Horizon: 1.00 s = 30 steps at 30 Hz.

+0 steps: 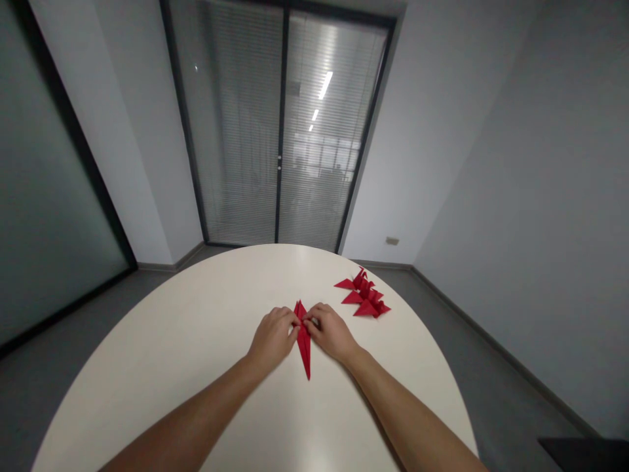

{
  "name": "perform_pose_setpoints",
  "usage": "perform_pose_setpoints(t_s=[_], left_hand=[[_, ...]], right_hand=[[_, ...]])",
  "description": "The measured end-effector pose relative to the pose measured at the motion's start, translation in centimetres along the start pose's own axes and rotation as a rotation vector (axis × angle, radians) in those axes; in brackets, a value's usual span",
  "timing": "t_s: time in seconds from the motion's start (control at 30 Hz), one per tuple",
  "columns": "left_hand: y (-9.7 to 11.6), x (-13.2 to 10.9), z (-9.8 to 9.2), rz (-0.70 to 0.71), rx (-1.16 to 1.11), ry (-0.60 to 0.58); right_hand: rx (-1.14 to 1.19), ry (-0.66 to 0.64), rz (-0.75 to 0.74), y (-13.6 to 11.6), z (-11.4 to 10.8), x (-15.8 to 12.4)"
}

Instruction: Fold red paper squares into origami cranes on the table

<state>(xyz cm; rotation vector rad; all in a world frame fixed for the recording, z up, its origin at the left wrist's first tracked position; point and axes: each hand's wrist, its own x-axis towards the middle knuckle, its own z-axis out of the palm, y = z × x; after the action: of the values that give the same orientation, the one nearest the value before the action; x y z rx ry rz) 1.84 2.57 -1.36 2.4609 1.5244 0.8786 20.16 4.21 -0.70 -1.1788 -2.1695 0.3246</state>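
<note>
A narrow, diamond-shaped piece of folded red paper lies on the round table, one long point towards me and a split tip at the far end. My left hand pinches its left edge near the middle. From the other side, my right hand pinches its right edge, thumb and forefinger close to those of the left. Fingertips cover part of the paper's middle. Beyond my right hand sit several finished red origami cranes, bunched together with their wings spread.
The white round table has its curved far edge before a glass door with blinds. Grey walls stand on both sides, with a wall socket low down. A dark object shows at the lower right corner.
</note>
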Motion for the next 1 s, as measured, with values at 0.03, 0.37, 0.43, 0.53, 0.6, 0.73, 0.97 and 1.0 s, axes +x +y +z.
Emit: perform_pose_setpoints(t_s=[0.03, 0.37, 0.43, 0.53, 0.6, 0.73, 0.97, 1.0], left_hand=[[0.1, 0.0, 0.0, 0.009, 0.013, -0.007], [-0.3, -0.7, -0.8, 0.091, 0.003, -0.056], [-0.3, -0.6, -0.9, 0.076, 0.007, -0.077], [-0.4, -0.5, -1.1, 0.071, 0.007, -0.095], [-0.6, -0.5, -1.1, 0.076, -0.006, -0.105], [-1.2, -0.6, -0.9, 0.075, -0.032, -0.102], [-1.9, -0.7, -0.8, 0.112, -0.082, -0.127], [-2.0, -0.7, -0.9, 0.114, -0.091, -0.128]], right_hand=[[-0.003, -0.002, -0.013, 0.0, -0.1, 0.0], [-0.026, -0.167, -0.247, 1.0, -1.1, -0.3], [-0.015, -0.161, -0.233, 0.9, -1.2, -0.2], [0.006, -0.160, -0.203, 0.7, -1.4, -0.1], [0.024, -0.172, -0.193, 0.7, -1.5, -0.2], [0.052, -0.189, -0.194, 0.9, -1.6, -0.3], [0.015, -0.201, -0.211, 1.4, -1.5, -0.4], [0.012, -0.195, -0.206, 1.4, -1.5, -0.4]])
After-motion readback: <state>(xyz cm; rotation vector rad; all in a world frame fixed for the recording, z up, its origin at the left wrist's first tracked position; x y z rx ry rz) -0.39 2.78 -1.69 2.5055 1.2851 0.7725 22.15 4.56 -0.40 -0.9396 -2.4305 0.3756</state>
